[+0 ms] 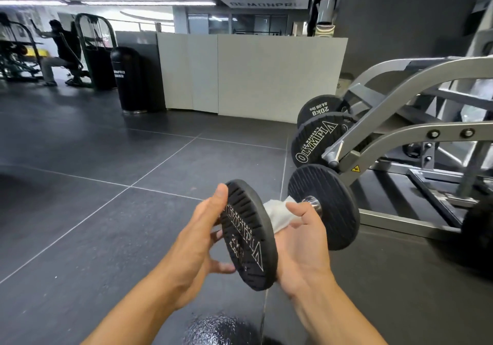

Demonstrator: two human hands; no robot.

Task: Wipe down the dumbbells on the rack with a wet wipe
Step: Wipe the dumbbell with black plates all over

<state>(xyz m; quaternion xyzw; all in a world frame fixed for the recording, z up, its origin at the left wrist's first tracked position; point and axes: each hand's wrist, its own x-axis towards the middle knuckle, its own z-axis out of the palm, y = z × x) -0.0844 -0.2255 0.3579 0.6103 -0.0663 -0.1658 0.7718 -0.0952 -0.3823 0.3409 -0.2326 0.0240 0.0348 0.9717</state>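
The grey rack (386, 112) spans 3 o'clock. Off its near end, toward 6 o'clock, a black dumbbell (248, 238) is held in the air. The left hand (197, 240) grips the near plate's rim with its fingers (225, 267), and the right hand (306, 246) curls a white wet wipe (277, 214) round the handle.

A gym: steel rack (384, 107) holding dumbbells (317, 142), a weight machine (92, 62), dark tiled floor (106, 158).
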